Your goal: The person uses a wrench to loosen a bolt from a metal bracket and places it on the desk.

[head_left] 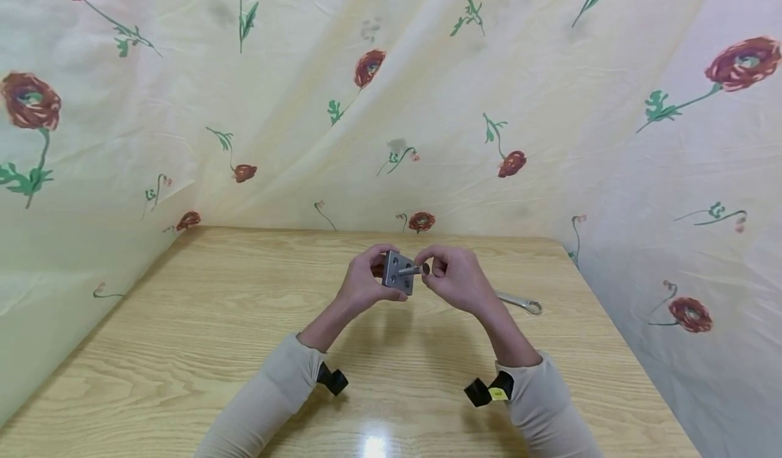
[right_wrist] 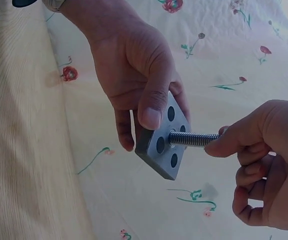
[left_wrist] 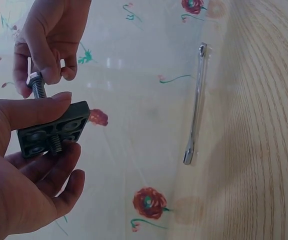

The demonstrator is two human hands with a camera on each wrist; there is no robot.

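Note:
My left hand grips a square grey plate by its edges, thumb on one side and fingers on the other. Four round holes surround a threaded bolt that passes through the plate's middle. In the left wrist view the bolt's threaded end sticks out beyond the plate's ribbed side. My right hand pinches the bolt's head between thumb and index finger, its other fingers curled in. Both hands hold these parts up above the table.
A combination wrench lies on the wooden table, behind and to the right of my right hand. Flower-printed cloth hangs around the table's back and sides. Each sleeve carries a black wrist camera.

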